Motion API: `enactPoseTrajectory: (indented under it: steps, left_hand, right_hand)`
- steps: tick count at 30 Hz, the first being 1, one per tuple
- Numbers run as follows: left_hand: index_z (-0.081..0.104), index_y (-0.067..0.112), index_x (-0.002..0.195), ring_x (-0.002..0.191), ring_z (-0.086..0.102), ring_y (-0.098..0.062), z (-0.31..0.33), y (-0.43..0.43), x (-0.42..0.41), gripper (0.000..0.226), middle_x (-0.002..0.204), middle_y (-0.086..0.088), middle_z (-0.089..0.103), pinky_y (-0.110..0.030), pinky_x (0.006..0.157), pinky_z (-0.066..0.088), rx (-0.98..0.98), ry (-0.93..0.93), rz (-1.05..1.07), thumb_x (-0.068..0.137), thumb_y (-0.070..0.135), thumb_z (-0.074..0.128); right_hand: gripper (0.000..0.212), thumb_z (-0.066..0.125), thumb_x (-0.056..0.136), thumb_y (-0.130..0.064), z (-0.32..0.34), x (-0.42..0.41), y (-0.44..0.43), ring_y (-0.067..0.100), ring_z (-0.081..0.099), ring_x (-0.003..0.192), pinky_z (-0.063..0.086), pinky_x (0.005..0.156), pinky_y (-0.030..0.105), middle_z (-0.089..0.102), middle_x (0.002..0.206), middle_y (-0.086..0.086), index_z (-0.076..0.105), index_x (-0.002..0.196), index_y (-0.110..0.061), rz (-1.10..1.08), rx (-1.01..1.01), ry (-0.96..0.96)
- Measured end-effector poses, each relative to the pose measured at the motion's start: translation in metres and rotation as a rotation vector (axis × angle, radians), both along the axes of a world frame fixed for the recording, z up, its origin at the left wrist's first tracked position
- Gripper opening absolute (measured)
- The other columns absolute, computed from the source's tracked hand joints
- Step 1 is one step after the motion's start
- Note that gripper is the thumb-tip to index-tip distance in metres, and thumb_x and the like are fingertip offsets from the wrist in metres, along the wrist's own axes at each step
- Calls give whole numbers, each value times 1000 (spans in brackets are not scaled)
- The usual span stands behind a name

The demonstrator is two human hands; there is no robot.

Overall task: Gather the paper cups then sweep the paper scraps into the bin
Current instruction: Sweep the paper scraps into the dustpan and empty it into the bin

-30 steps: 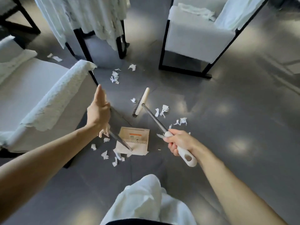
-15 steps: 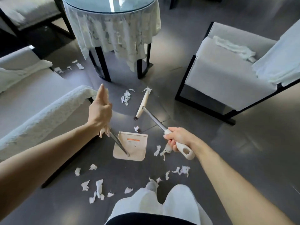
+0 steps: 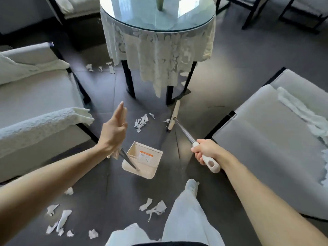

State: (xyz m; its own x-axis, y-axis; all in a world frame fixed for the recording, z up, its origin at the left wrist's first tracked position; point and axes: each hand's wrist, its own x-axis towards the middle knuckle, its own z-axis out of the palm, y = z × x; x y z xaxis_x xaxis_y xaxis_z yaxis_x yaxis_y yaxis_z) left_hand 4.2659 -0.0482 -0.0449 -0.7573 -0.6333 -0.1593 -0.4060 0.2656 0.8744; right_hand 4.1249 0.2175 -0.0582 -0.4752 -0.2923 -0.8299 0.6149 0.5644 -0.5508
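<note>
My right hand (image 3: 205, 152) is clenched round the white grip of the broom (image 3: 183, 130). All my fingers are wrapped over it and the end of the grip sticks out below my palm. The metal stick runs forward and to the left from my knuckles to the brush head (image 3: 174, 114), which lies on the dark floor (image 3: 221, 96) near the table's legs, well ahead of my fingertips.

My left hand (image 3: 113, 132) grasps the dustpan (image 3: 144, 159) by the top of its thin rod. The lower fingers curl round the rod, while the upper fingers point straight ahead. The pan hangs just below and to the right of that hand, between my two hands, with its open side tilted up. I cannot tell whether it touches the floor.

The paper scraps (image 3: 141, 121) lie in patches. One bunch is just ahead of my left fingertips, and a few bits sit beside the brush head. More are behind both hands, near my shoe (image 3: 191, 186), and another scatter lies under my left forearm. A few small ones lie far ahead to the left of the table.

The round glass table (image 3: 158, 30) stands beyond both hands with a lace cloth (image 3: 159, 55) hanging off it. A pale sofa (image 3: 35, 103) is to the left of my left hand, and a grey chair (image 3: 266, 139) is to the right of my right hand.
</note>
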Motion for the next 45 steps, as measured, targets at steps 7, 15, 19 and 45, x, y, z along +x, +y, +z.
enactPoseTrajectory:
  steps: [7, 15, 19, 45]
  left_hand:
    - [28, 39, 148, 126, 38, 13, -27, 27, -73, 75, 135, 27, 40, -13, 110, 24, 159, -34, 189, 93, -9, 45]
    - [32, 33, 147, 110, 40, 29, -27, 34, -108, 72, 131, 26, 44, 6, 90, 28, 223, -35, 348, 93, -14, 41]
    - [33, 51, 138, 119, 40, 21, -23, 34, -109, 76, 135, 22, 46, -5, 104, 25, 199, -60, 356, 94, -10, 44]
    - [25, 72, 130, 108, 53, -8, -19, 99, -120, 71, 123, 21, 51, -22, 97, 35, 5, -314, 884, 96, 16, 53]
  right_hand:
    - [42, 48, 92, 1, -32, -144, 11, 12, 45, 50, 40, 41, 23, 50, 74, 9, 43, 130, -18, 331, 198, 103]
    - [14, 46, 84, 0, -54, -186, -45, 22, 52, 52, 45, 51, 27, 54, 59, 9, 46, 95, -8, 712, 274, 159]
    - [16, 46, 84, -1, -44, -193, -62, 18, 50, 51, 44, 52, 29, 54, 67, 11, 50, 95, -12, 701, 244, 60]
    - [14, 52, 87, -6, -74, -306, -148, 21, 53, 74, 44, 59, 27, 53, 78, 4, 42, 80, -13, 1528, 417, 355]
